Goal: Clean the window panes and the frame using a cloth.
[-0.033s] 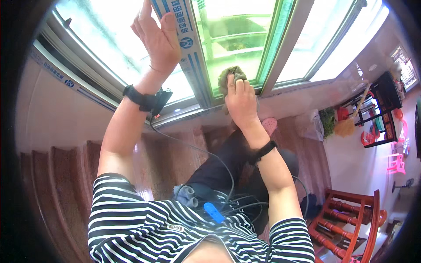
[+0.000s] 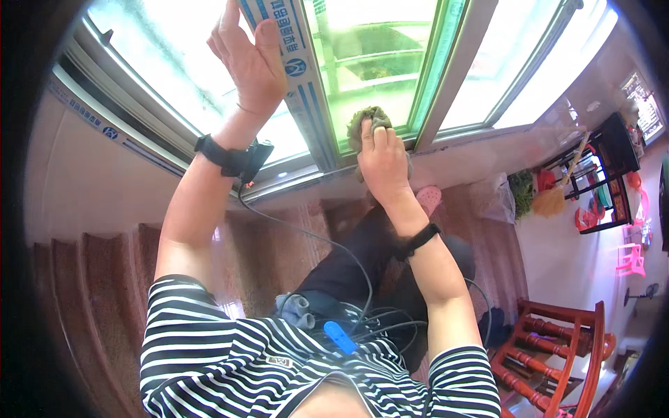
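Note:
My right hand (image 2: 385, 164) presses a crumpled grey-green cloth (image 2: 373, 118) against the lower part of the green-tinted window pane (image 2: 376, 80). Its fingers are bent over the cloth, whose lower part is partly hidden behind the hand. Higher up on the left, my left hand (image 2: 254, 70) rests with spread fingers by the upright window frame (image 2: 301, 90), which is covered in blue-and-white film. Nothing shows in that hand, and its fingertips reach the top edge of the picture. Each wrist wears a black band, the left with a small device and cable.
Brown stairs (image 2: 104, 299) descend on the left below the sill. A black cable (image 2: 300, 233) hangs across my lap. At the lower right stands a red wooden banister (image 2: 550, 355). Farther right are a clear plastic bag (image 2: 493, 195), a straw broom (image 2: 549, 202) and a pink chair (image 2: 629, 260).

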Demonstrator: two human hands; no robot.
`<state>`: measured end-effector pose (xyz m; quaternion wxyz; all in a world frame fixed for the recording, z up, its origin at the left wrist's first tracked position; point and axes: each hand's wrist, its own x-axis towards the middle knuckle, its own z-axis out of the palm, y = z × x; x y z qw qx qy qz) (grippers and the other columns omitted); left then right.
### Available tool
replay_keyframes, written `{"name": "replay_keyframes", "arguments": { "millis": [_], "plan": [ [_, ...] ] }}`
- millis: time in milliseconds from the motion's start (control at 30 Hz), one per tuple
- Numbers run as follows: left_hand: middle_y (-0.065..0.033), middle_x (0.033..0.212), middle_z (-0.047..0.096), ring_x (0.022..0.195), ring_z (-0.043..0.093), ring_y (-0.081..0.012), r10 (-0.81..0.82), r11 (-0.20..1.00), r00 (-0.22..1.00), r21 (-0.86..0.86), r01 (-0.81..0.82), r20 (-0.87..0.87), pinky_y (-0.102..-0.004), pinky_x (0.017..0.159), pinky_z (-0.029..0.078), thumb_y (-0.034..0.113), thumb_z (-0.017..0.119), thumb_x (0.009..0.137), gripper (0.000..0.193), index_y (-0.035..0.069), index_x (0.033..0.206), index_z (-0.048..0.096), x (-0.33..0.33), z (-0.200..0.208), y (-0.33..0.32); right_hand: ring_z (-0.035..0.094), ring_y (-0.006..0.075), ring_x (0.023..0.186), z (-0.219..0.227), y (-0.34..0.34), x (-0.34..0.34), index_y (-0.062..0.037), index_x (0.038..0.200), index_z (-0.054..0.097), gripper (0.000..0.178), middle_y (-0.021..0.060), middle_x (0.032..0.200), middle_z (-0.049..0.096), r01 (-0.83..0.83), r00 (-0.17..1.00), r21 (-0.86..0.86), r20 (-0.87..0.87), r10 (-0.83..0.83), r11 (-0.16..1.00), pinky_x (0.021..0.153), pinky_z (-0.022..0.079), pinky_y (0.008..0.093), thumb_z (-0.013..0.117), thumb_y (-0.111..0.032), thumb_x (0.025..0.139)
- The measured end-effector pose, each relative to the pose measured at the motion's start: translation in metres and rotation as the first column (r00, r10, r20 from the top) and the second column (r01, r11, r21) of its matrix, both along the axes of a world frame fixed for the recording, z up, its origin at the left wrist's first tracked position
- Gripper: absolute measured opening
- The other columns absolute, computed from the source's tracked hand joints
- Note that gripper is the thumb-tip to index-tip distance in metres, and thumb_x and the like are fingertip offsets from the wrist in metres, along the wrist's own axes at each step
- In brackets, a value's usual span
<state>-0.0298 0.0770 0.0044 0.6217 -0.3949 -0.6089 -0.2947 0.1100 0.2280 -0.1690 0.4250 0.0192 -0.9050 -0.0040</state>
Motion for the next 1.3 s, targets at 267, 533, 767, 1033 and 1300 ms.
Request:
{"name": "replay_keyframes", "arguments": {
  "millis": [267,533,767,1033,1300],
  "plan": [
    [-0.009,0.114,0.05,0.107,0.039,-0.0209,0.009,1.0,1.0,-0.015,-0.009,-0.001,-0.0394,0.096,0.026,0.036,0.037,0.104,0.051,0.0,0.14,0.038,0.002,0.002,-0.001,0.053,0.0277,0.082,-0.021,0.001,0.005,0.0047,0.123,0.054,0.054,0.0108,0.089,0.049,0.042,0.996,-0.001,0.076,-0.042,0.999,0.069,0.049,0.0374,0.062,-0.007,0.071],
    [-0.0105,0.114,0.052,0.108,0.04,-0.0217,0.001,1.0,1.0,0.016,-0.001,-0.006,-0.0404,0.098,0.027,0.036,0.038,0.104,0.052,-0.001,0.141,0.036,0.003,0.0,0.002,0.054,0.0263,0.081,0.004,-0.003,-0.005,0.0015,0.122,0.057,0.052,0.01,0.089,0.05,0.065,0.996,0.032,-0.064,-0.062,0.997,0.069,0.05,0.0353,0.063,-0.007,0.071],
    [-0.0115,0.116,0.051,0.107,0.041,-0.0228,0.044,0.999,0.998,0.002,-0.044,0.034,-0.0395,0.096,0.028,0.033,0.039,0.104,0.05,-0.001,0.141,0.036,0.007,-0.001,-0.001,0.054,0.0262,0.085,-0.026,0.003,0.008,0.0012,0.122,0.057,0.052,0.0092,0.091,0.05,0.062,0.993,0.015,0.103,-0.063,0.998,0.07,0.05,0.0355,0.064,-0.008,0.072],
    [-0.0113,0.115,0.051,0.105,0.042,-0.0234,0.035,0.999,0.999,0.011,-0.035,0.014,-0.04,0.095,0.029,0.032,0.039,0.104,0.05,-0.001,0.142,0.034,0.003,-0.002,0.001,0.054,0.0273,0.089,0.017,-0.001,0.005,0.0001,0.124,0.056,0.054,0.0097,0.096,0.052,-0.046,0.999,-0.089,-0.028,0.043,0.995,0.075,0.048,0.0378,0.064,-0.011,0.072],
    [-0.0113,0.115,0.051,0.107,0.041,-0.0243,0.046,0.999,0.998,0.004,-0.047,0.036,-0.0392,0.096,0.03,0.031,0.039,0.104,0.049,-0.001,0.142,0.034,0.006,0.0,0.0,0.053,0.0259,0.084,-0.009,-0.002,0.007,0.0007,0.121,0.06,0.047,0.0077,0.091,0.051,0.016,0.999,-0.007,0.03,-0.016,1.0,0.07,0.047,0.0359,0.061,-0.009,0.075]
  ]
}}
